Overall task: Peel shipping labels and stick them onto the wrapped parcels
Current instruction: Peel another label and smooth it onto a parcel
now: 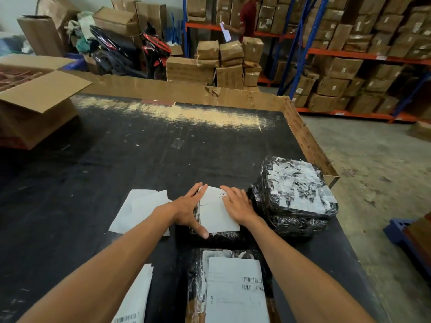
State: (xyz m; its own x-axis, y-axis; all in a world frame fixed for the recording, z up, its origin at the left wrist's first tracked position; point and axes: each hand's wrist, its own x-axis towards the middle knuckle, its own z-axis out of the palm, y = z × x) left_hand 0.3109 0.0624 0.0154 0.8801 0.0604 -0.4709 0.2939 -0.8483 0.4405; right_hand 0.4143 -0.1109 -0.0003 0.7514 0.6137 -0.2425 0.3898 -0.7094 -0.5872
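Observation:
A white shipping label (pixel 215 212) lies on top of a black-wrapped parcel (pixel 224 236) in the middle of the dark table. My left hand (pixel 190 207) presses flat on the label's left edge, fingers straight. My right hand (pixel 235 202) lies flat on its right side over the barcode. Nearer to me sits another wrapped parcel (pixel 198 276) with a barcoded label (pixel 235 290) stuck on it. To the right stands a stack of black-wrapped parcels (pixel 296 194) covered in torn white paper scraps. White backing sheets (pixel 137 208) lie to the left.
More label sheets (pixel 135 299) lie at the near left. An open cardboard box (pixel 35 101) sits at the far left, and a cardboard rim (pixel 307 141) edges the table's right side. Shelving with cartons (pixel 349 66) and a person in red (pixel 247 17) stand behind.

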